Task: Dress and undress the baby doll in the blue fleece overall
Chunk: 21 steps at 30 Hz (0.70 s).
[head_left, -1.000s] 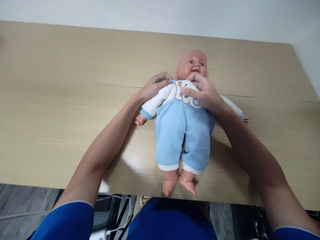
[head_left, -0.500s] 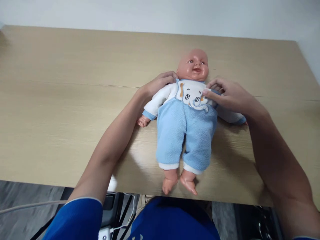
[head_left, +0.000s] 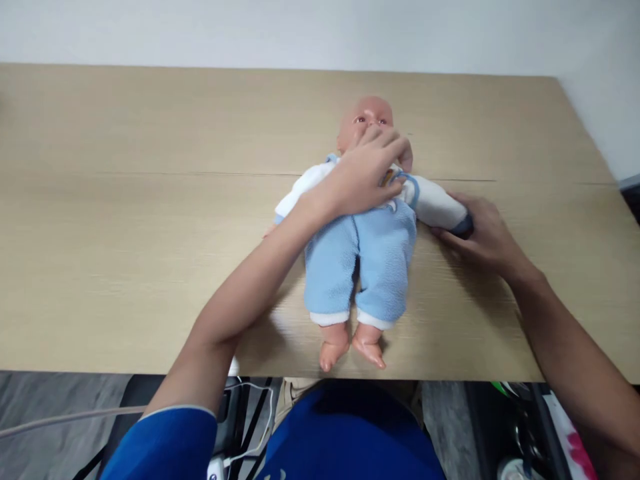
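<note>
A baby doll [head_left: 357, 260] in a white and light-blue fleece outfit lies on its back, feet toward me. My left hand [head_left: 373, 167] is above its chest, fingers curved and parted from the thumb. That hand covers the doll's mouth and most of the elephant face on the outfit. The thumb is close to the blue-trimmed shoulder seam. At the right, my right hand [head_left: 477, 233] is closed round the cuff end of the doll's white sleeve [head_left: 437, 203]. The doll's hand on that side is hidden. Its other arm lies out to the left, partly behind my left forearm.
The doll lies on a pale wooden table [head_left: 125, 267] with a seam across it, against a white wall [head_left: 250, 33]. Below the front edge are a white cable [head_left: 270, 413] at the left and a dark container [head_left: 495, 427] with things in it at the right.
My left hand has moved from the doll's left-side shoulder across to its chest. My right hand has gone from the chest out to the sleeve end and taken hold there.
</note>
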Motion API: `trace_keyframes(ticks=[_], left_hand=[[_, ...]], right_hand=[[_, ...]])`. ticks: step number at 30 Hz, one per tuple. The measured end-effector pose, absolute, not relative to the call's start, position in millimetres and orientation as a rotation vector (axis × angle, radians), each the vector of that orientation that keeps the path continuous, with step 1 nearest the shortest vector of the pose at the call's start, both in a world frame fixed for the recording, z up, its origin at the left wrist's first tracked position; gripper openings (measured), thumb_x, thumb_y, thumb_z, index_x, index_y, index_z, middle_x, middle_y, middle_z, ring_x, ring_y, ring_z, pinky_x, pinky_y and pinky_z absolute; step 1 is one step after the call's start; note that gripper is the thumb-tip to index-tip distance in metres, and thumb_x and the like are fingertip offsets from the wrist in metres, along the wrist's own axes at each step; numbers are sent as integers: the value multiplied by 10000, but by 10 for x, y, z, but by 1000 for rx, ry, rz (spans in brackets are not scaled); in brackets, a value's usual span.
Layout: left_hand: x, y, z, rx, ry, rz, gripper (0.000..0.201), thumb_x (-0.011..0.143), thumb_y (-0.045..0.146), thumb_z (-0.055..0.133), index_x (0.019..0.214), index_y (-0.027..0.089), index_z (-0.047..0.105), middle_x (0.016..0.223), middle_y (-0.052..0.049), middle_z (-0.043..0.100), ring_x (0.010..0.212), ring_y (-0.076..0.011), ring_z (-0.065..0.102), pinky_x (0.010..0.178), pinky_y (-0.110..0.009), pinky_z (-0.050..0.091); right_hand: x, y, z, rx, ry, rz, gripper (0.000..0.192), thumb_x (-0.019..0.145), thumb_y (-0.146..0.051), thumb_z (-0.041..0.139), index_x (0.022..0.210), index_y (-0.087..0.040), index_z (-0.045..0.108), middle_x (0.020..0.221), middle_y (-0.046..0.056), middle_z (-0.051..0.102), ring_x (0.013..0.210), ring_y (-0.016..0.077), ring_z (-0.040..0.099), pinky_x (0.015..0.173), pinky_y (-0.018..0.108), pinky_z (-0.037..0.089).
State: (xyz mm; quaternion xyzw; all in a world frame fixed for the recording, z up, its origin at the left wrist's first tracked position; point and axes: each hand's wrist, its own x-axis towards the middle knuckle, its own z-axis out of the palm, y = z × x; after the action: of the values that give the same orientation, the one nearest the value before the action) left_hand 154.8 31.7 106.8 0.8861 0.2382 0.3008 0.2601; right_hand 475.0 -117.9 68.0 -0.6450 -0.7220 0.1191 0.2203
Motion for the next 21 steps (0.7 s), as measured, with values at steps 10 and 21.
trace_keyframes(ticks=[10,21], left_hand=[[1798,418,806,2404,820,761,154,1035,242,881,1155,241,784,1304,-174,773,1438,-472,609,1317,-646,410],[1817,289,928,2395,354,828,208,1243,371,652,1276,226,797,1307,-182,813,1247,-373,744,1156,-503,527]], right_hand=[[4822,-991,819,-1575,-1481,536,845,655,-606,1163,1303,-371,675,1519,263,800,1406,473,799,1200,643,667],[4338,-584,829,-1316,-1320,635,905,685,-788,1124,1296,-380,596,1668,191,722,1526,436,708,1227,614,662]])
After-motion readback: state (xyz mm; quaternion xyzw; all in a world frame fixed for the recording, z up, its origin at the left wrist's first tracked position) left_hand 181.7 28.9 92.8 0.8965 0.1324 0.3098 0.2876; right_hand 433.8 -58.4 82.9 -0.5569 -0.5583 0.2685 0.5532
